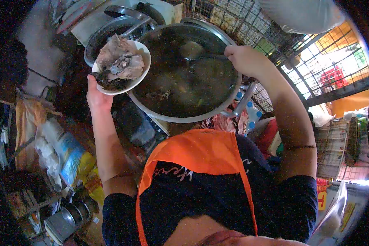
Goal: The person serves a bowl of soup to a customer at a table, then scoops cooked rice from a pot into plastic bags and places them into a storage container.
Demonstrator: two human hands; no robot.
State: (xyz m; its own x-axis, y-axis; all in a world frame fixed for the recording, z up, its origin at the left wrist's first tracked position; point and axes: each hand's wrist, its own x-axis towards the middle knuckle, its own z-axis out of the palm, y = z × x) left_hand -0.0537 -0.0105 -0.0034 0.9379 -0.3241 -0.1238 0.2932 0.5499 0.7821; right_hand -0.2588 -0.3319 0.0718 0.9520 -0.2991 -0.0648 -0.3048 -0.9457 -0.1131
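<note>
A large metal pot [184,119] holds dark broth with bits floating in it. My left hand [99,95] grips the rim of a white bowl [145,55] at the pot's left side. Chunks of pale, greyish meat [121,57] are heaped in the bowl. At the pot's right rim, my right hand [245,60] is closed on the handle of a ladle [192,51], whose rounded end lies in the broth.
A second metal pot [88,49] stands behind the bowl, with a metal lid or ladle across it. Wire mesh [233,18] runs behind the large pot. Blue-capped bottles [252,115] sit below its right handle. Plastic bags [65,151] hang at the left.
</note>
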